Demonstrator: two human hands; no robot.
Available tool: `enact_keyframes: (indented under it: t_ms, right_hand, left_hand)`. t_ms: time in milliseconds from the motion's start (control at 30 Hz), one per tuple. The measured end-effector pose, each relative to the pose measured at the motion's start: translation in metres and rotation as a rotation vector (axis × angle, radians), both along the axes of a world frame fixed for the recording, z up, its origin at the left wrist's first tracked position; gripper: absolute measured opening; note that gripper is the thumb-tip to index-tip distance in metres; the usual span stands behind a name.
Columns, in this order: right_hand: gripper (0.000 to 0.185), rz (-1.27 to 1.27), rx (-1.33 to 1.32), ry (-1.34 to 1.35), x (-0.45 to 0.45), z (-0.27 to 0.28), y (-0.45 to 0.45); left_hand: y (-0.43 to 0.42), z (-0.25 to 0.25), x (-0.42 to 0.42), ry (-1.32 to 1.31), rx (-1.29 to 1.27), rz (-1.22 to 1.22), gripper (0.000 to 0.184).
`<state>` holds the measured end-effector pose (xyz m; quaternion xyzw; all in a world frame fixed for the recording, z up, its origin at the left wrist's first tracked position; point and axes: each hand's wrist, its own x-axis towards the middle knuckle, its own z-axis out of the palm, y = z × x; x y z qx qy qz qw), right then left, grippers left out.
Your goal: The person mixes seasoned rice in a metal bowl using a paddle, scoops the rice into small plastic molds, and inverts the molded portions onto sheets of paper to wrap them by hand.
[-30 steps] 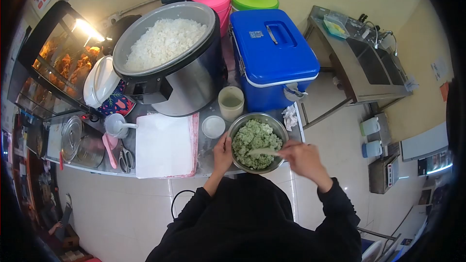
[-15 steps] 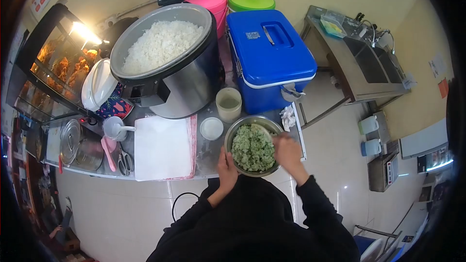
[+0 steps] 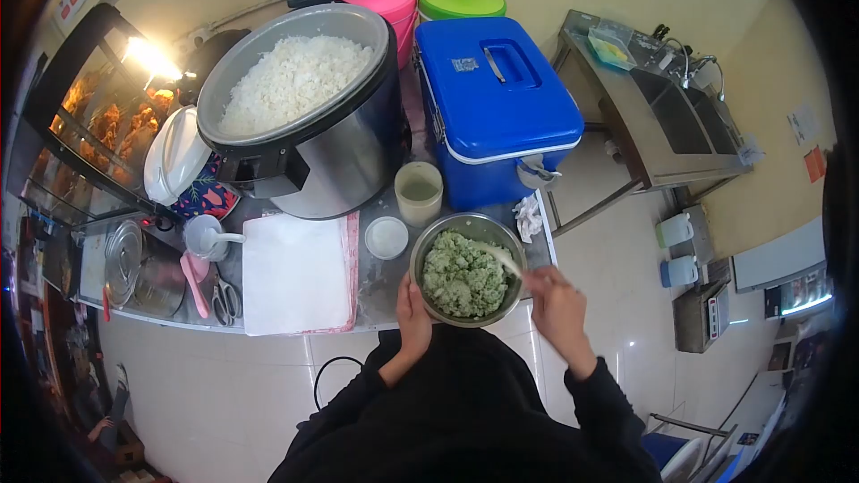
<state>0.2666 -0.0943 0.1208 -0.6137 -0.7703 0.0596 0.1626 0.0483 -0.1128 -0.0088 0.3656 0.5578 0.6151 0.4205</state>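
Observation:
A round metal bowl (image 3: 424,302) stands at the table's front edge, filled with green-tinted rice (image 3: 463,275). My left hand (image 3: 413,317) grips the bowl's left rim. At the bowl's right side, my right hand (image 3: 557,309) is closed around the handle of a pale spoon or paddle (image 3: 503,257), whose far end lies in the green rice. Just behind the bowl is a cream cup (image 3: 419,194) with something greenish inside. A small dish of white stuff (image 3: 386,238) sits to the bowl's left.
An open cooker (image 3: 344,161) of white rice and a blue cooler box (image 3: 497,107) stand behind. White paper sheets (image 3: 297,273), scissors (image 3: 227,300) and a pink spoon (image 3: 194,284) lie left. Crumpled tissue (image 3: 528,218) is right of the bowl. Part of a person (image 3: 114,407) shows far left.
My right hand first moved in over the bowl, then back out to its right, with the spoon shifting through the green rice. My left hand has stayed at the bowl's left side.

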Motion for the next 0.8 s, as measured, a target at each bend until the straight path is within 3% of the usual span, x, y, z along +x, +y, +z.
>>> enact_keyframes:
  t_ms: [67,167,267,367,500,567,667,800]
  right_hand:
    - [0.021,-0.01,-0.005,-0.01,0.005,-0.018,0.038]
    - [0.018,0.091,-0.208,-0.104,0.003,-0.058,0.102]
    - [0.019,0.394,-0.394,0.047,-0.006,-0.069,0.147]
    - [0.019,0.471,-0.659,0.156,-0.011,-0.07,0.158]
    - [0.028,0.557,-0.386,0.181,0.006,-0.046,0.102]
    - [0.035,0.571,-0.287,0.015,0.016,-0.041,0.07]
    - [0.037,0.506,-0.222,-0.152,0.034,-0.031,0.033]
    - [0.036,0.449,-0.159,-0.096,0.042,0.002,0.035]
  left_hand:
    - [-0.007,-0.007,-0.001,0.004,0.008,-0.031,0.039]
    - [-0.001,-0.013,-0.018,0.247,0.058,-0.126,0.039]
    - [0.026,-0.022,-0.039,0.202,0.002,-0.201,0.037]
    - [0.059,-0.031,-0.046,0.187,-0.005,-0.183,0.034]
    - [0.083,-0.025,-0.05,0.13,-0.01,-0.254,0.032]
    - [0.091,-0.029,-0.052,0.131,-0.041,-0.25,0.033]
    - [0.098,-0.034,-0.054,0.116,-0.053,-0.248,0.033]
    - [0.102,-0.036,-0.058,-0.016,-0.135,-0.256,0.035]
